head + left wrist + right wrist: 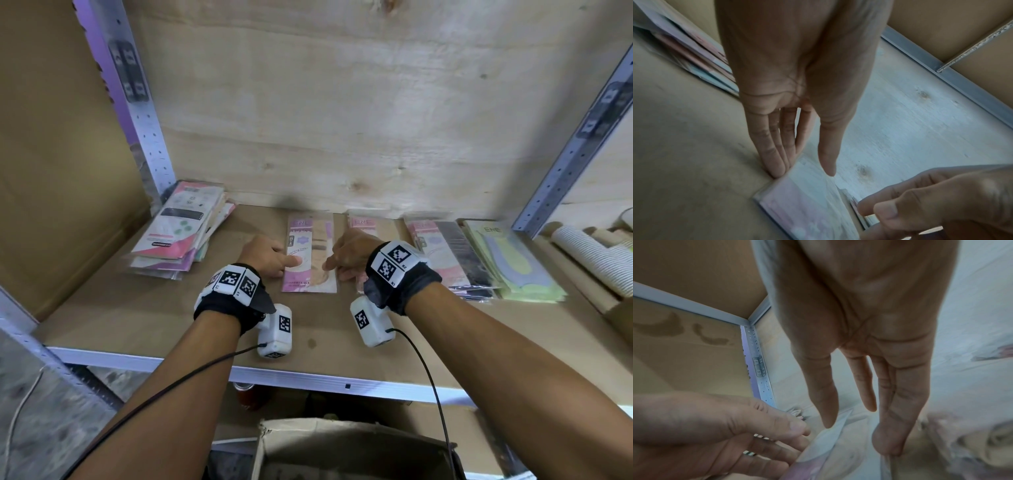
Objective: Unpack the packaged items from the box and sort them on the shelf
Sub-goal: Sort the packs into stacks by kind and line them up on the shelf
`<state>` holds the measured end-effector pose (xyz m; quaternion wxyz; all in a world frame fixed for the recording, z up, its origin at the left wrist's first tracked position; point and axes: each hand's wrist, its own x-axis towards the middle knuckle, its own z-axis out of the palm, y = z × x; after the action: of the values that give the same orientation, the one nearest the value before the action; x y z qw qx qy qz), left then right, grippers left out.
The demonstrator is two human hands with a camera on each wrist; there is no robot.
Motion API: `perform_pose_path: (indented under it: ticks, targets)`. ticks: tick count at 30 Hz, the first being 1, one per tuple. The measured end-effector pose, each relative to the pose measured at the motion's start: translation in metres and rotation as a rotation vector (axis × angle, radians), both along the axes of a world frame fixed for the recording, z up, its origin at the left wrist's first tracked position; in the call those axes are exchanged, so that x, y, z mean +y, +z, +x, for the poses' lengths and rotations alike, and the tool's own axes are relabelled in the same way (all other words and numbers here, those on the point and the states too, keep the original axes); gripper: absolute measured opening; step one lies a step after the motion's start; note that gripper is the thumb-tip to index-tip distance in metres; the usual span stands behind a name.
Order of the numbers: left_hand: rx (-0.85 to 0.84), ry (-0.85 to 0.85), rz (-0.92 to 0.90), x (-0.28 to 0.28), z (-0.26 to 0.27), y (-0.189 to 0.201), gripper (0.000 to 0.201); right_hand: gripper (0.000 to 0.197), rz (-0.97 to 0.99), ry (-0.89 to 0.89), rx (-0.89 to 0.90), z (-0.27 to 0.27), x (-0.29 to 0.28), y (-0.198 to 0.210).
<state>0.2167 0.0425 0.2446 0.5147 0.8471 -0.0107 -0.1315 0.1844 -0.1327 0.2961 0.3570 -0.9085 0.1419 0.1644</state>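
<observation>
Your left hand (pixel 265 251) and right hand (pixel 349 255), fingers straight and holding nothing, flank the pink packet (pixel 310 253) at 9 and 3 o'clock, squaring it on the shelf (pixel 144 318); the box (pixel 342 448) waits at 6 o'clock

Counts on the shelf

Two hands (pixel 270 255), five stacks of packets (pixel 310 253), one box (pixel 356 448), one roll of paper cups (pixel 589 253).

"ENE" atop the pink packet (pixel 310 253) (also the green one (pixel 513 260))
</observation>
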Motion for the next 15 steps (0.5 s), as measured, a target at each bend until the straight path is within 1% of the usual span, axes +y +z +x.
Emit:
perform_pose_path:
  ticks: [1,3,6,12,15]
  targets:
    - [0.0,-0.001,0.0,-0.0002,0.0001,0.0003,0.028,0.028,-0.003,0.001,-0.004,-0.0006,-0.0001,-0.0004]
    - [-0.014,-0.002,0.012,-0.0008,0.0014,-0.0004,0.022,0.033,-0.008,0.005,-0.011,-0.0017,-0.0002,-0.0012]
    - [-0.029,-0.003,0.015,-0.0009,0.0022,-0.0011,0.017,0.053,0.016,-0.011,-0.021,-0.0017,-0.0002,-0.0011]
    - [-0.047,-0.021,0.029,-0.0017,0.0014,0.0008,0.02,0.053,0.015,0.003,-0.006,-0.0016,-0.0016,0.0006]
    - [-0.122,-0.012,0.104,0.0007,0.002,0.0028,0.033,0.055,-0.062,0.063,-0.023,-0.0016,-0.0042,0.0067]
